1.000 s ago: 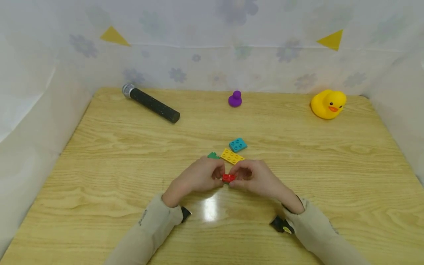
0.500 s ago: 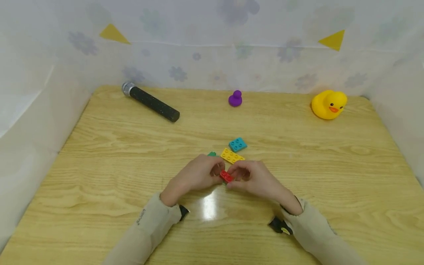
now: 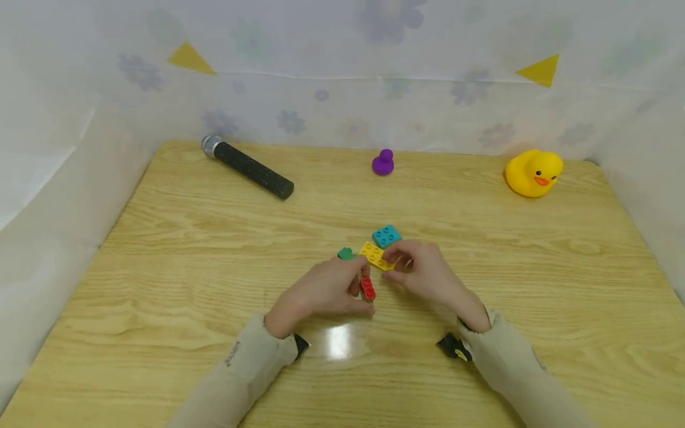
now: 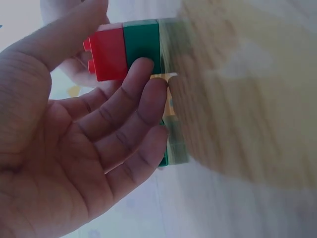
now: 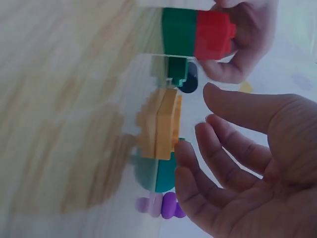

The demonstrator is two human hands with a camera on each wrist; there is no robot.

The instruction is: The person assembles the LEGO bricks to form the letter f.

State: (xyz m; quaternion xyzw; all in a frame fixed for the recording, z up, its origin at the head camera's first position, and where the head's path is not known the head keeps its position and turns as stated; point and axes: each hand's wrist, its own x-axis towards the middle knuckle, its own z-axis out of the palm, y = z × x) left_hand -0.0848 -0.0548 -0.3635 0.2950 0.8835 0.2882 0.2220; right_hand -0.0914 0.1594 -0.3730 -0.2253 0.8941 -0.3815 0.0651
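Observation:
A red brick (image 3: 368,289) sits on top of a green brick (image 4: 142,47); the two stand as a small stack on the table. My left hand (image 3: 327,290) is around the stack's left side, a fingertip against the green brick and the thumb stretched out in front. Over the right end of a flat yellow brick (image 3: 373,254) hovers my right hand (image 3: 425,272), its fingers loosely bent and spread from the thumb; whether they touch it I cannot tell. Behind lies a blue brick (image 3: 386,236). Another green piece (image 3: 346,254) is partly hidden by my left hand.
A black microphone (image 3: 251,169) lies at the back left of the wooden table (image 3: 187,267). At the back edge stand a small purple duck (image 3: 383,162) and a larger yellow duck (image 3: 534,173). A flowered white curtain (image 3: 342,107) rises behind.
My right hand has left the red brick and moved back and right to the yellow brick. The red brick has turned, and my left thumb has come away from it.

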